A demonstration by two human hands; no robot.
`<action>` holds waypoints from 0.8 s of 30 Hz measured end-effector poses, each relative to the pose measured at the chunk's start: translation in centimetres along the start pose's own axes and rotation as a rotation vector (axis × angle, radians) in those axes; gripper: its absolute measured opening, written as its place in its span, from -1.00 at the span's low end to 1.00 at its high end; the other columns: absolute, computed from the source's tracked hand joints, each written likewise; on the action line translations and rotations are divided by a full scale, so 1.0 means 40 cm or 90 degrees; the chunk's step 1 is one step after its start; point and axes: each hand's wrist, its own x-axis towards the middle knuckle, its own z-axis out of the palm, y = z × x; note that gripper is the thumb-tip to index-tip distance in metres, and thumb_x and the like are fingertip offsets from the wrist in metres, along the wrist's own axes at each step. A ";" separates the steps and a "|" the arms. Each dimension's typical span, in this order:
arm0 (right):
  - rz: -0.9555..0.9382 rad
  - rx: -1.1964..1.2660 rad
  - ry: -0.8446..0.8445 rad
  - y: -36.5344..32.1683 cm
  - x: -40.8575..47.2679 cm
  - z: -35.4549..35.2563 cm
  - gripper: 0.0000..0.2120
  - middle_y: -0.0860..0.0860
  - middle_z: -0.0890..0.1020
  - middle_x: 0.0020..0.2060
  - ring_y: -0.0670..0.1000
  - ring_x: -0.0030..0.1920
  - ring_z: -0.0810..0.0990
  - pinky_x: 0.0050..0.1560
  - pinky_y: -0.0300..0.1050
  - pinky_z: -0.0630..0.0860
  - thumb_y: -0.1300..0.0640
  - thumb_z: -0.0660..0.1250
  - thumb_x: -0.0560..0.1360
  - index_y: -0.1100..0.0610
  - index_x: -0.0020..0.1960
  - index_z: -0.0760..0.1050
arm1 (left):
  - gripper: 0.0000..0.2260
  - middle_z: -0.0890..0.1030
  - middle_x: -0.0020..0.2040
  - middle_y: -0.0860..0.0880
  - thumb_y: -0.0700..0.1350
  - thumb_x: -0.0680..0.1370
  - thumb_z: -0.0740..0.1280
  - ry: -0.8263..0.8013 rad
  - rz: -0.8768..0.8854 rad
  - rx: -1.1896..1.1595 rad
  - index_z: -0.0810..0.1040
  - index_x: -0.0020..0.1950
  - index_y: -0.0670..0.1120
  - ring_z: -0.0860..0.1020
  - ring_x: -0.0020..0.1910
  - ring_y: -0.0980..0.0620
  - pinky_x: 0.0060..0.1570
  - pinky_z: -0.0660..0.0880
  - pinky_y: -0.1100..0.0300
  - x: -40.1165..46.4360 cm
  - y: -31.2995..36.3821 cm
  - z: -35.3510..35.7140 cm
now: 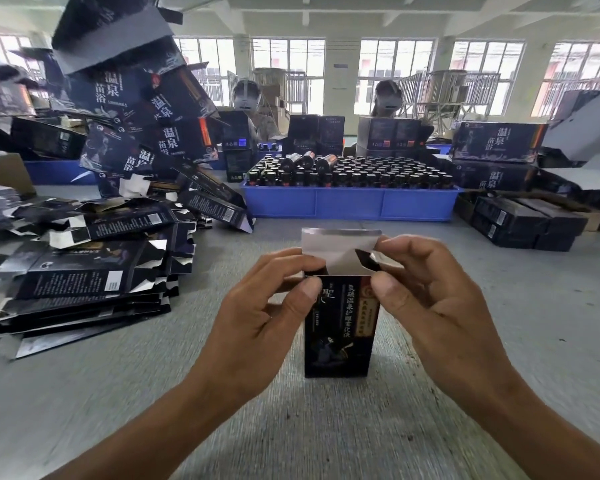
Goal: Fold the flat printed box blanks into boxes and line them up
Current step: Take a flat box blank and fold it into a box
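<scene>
Standing upright on the grey counter [499, 341], a dark printed box [338, 327] with its pale top flap [338, 249] raised, left hand [257, 313] pinching the box's upper left corner, right hand [440, 306] pinching the flap's right edge, stack of flat box blanks [80, 282] at left, blue tray of bottles [347, 202] behind.

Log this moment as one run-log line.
step: closing top | box: upright on table | lid flap: open | left hand, right hand: pinching top

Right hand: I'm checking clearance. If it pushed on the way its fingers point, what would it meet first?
Likely the box's raised top flap, which the right hand already pinches; beyond it, the left hand.
</scene>
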 end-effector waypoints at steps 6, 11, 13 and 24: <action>-0.010 -0.021 0.013 -0.028 -0.002 0.002 -0.68 -0.31 0.63 0.13 -0.26 0.14 0.62 -0.04 -0.48 0.51 -0.09 0.39 0.49 -0.25 0.24 0.54 | -0.79 0.56 0.25 0.20 -0.02 0.63 0.28 -0.005 0.009 0.002 0.58 0.24 0.11 0.61 0.21 0.06 -0.03 0.62 0.22 -0.001 0.005 0.002; -0.012 0.007 0.050 -0.026 0.002 0.013 -0.90 -0.19 0.70 0.07 -0.17 0.06 0.68 -0.05 -0.41 0.55 0.09 0.36 0.52 -0.02 0.01 0.62 | -0.74 0.60 0.27 0.05 -0.05 0.62 0.27 -0.034 -0.009 -0.031 0.55 0.30 0.01 0.58 0.27 0.00 0.07 0.63 0.10 -0.004 0.008 0.001; 0.000 0.008 0.057 -0.022 0.005 0.011 -0.90 -0.20 0.70 0.07 -0.18 0.04 0.69 -0.05 -0.42 0.55 0.12 0.37 0.51 0.01 0.00 0.63 | -0.73 0.61 0.27 0.09 -0.03 0.63 0.28 -0.041 -0.024 -0.048 0.54 0.32 0.04 0.57 0.28 0.05 0.09 0.61 0.18 -0.006 0.010 0.002; -0.010 -0.010 0.054 -0.022 0.009 -0.001 -0.89 -0.21 0.71 0.05 -0.17 0.02 0.70 -0.04 -0.41 0.56 0.09 0.39 0.47 0.01 -0.02 0.66 | -0.70 0.65 0.22 0.08 0.20 0.50 0.34 0.027 -0.054 -0.126 0.48 0.22 0.26 0.64 0.16 0.02 0.00 0.62 0.13 -0.004 0.016 0.008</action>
